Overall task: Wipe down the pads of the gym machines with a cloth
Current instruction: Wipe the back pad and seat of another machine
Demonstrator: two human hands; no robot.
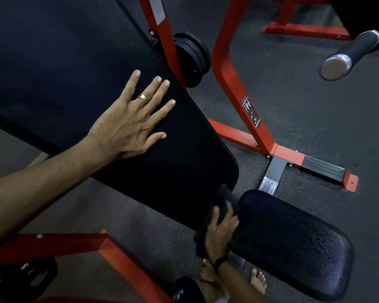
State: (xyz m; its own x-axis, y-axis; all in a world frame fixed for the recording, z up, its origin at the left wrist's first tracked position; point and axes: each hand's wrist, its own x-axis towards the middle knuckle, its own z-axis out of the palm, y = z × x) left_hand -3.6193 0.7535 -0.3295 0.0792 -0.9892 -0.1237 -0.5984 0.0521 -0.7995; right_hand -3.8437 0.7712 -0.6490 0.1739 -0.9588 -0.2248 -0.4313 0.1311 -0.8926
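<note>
- Left hand (129, 121) lies flat, fingers spread, on the big back pad (74, 73); probably steadying it.
- Right hand (220, 231) grips a dark cloth (222, 199) at the back pad's lower corner, beside the seat pad (293, 241).
- Seat pad looks speckled, maybe damp.
- Past the back pad: red frame (230, 68), weight plates (193, 57), dark rubber floor (293, 95).
</note>
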